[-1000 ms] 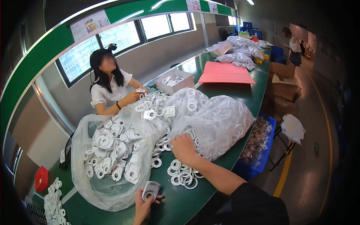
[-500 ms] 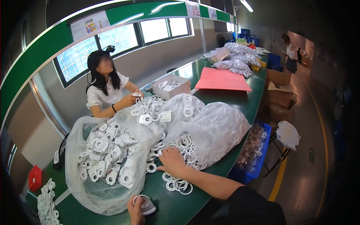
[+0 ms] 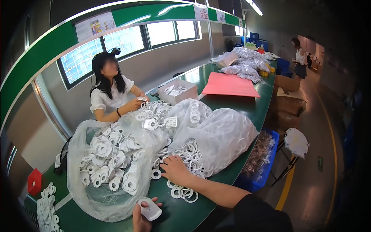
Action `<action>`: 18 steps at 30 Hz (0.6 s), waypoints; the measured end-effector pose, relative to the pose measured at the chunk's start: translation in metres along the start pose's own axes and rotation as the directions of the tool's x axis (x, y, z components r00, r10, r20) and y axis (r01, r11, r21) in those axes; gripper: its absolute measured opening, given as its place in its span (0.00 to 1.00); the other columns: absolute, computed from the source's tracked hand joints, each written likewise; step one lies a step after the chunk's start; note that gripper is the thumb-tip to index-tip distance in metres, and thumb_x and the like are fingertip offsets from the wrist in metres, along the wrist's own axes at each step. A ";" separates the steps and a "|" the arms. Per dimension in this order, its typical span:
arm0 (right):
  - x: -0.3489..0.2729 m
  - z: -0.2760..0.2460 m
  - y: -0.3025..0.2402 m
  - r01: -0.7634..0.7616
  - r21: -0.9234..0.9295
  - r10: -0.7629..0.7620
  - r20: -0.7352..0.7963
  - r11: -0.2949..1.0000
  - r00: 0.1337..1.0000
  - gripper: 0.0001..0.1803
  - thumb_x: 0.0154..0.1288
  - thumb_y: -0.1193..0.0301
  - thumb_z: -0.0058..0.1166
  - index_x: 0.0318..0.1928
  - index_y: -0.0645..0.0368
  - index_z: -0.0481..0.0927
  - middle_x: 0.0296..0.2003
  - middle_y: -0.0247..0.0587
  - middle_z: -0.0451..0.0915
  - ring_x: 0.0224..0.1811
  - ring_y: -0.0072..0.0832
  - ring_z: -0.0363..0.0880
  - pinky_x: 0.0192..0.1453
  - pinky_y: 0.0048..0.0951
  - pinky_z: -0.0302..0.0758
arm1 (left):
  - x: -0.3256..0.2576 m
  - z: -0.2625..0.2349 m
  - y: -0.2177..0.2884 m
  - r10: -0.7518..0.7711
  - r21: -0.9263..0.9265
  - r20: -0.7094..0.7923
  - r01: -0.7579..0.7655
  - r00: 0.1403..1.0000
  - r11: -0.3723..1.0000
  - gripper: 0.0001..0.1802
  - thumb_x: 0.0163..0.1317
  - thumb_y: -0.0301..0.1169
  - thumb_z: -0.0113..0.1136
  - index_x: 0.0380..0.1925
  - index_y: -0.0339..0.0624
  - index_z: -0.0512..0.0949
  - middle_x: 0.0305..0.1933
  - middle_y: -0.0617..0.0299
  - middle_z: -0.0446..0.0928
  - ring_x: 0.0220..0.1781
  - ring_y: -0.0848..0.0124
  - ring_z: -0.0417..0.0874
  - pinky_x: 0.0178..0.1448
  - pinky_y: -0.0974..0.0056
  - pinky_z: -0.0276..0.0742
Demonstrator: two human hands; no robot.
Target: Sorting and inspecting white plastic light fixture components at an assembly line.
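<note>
In my left hand [image 3: 141,221] is a white plastic part with a round hole [image 3: 150,210], gripped near the table's front edge. My right hand [image 3: 177,170] rests among white plastic rings [image 3: 191,151] spilling from a clear bag [image 3: 228,133]; its fingers are apart, and I see nothing gripped in them. A few loose rings [image 3: 184,193] lie beneath that wrist. To the left spreads a big open plastic bag [image 3: 96,201] full of similar white holed parts [image 3: 106,154].
Across the green table [image 3: 206,216] a co-worker [image 3: 112,85] handles a white piece over a pile. Behind stand a carton of parts [image 3: 181,92], a pink foam sheet [image 3: 231,85] and bagged goods [image 3: 247,62]. A blue crate [image 3: 266,170] and a stool [image 3: 296,143] are at right.
My left hand has turned the white holed part so its broad face shows, with the fingers spread behind it. The right hand has shifted slightly left, its fingers opening wider.
</note>
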State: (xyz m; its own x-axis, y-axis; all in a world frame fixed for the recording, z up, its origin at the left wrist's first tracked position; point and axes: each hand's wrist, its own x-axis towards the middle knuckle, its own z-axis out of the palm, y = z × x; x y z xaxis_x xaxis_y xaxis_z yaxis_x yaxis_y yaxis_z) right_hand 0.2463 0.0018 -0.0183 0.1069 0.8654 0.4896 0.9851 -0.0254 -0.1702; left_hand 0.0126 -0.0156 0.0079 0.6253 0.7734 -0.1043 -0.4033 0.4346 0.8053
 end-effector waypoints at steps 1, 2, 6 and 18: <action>0.000 0.001 0.000 0.004 -0.004 -0.004 0.021 1.000 1.000 0.20 0.48 0.58 0.60 0.41 0.54 0.77 0.41 0.37 0.73 0.49 0.33 0.66 0.54 0.37 0.59 | -0.003 0.006 0.001 -0.013 0.006 -0.091 0.014 0.996 1.000 0.20 0.67 0.48 0.38 0.35 0.42 0.70 0.37 0.49 0.76 0.34 0.60 0.78 0.42 0.59 0.74; 0.000 -0.005 -0.001 0.002 -0.009 -0.002 0.036 1.000 0.999 0.20 0.49 0.57 0.60 0.41 0.55 0.76 0.41 0.37 0.73 0.48 0.33 0.67 0.55 0.38 0.59 | 0.001 -0.012 -0.006 -0.034 -0.006 -0.038 0.034 0.999 0.999 0.27 0.67 0.54 0.29 0.40 0.43 0.69 0.40 0.43 0.75 0.35 0.52 0.79 0.41 0.54 0.76; 0.000 -0.004 -0.002 -0.028 0.001 0.028 0.090 1.000 0.996 0.23 0.50 0.57 0.59 0.44 0.55 0.73 0.40 0.37 0.73 0.47 0.34 0.68 0.54 0.37 0.60 | 0.003 -0.023 -0.006 -0.102 0.068 -0.017 0.103 0.995 0.992 0.28 0.67 0.53 0.28 0.42 0.41 0.69 0.38 0.44 0.76 0.32 0.54 0.79 0.38 0.55 0.76; 0.002 -0.017 -0.009 0.049 0.126 -0.045 -0.032 0.991 0.998 0.31 0.51 0.63 0.59 0.56 0.56 0.66 0.51 0.41 0.68 0.54 0.36 0.64 0.58 0.38 0.59 | 0.005 -0.022 -0.009 -0.140 0.095 -0.051 0.144 0.989 0.985 0.30 0.66 0.55 0.28 0.44 0.39 0.68 0.35 0.46 0.77 0.28 0.56 0.79 0.34 0.57 0.77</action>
State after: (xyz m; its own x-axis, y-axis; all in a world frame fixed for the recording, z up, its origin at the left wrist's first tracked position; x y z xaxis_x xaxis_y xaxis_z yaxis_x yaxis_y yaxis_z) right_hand 0.2401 -0.0050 -0.0011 0.0663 0.8492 0.5239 0.9643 0.0805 -0.2523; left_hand 0.0046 -0.0057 -0.0132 0.6407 0.7275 -0.2456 -0.2435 0.4958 0.8336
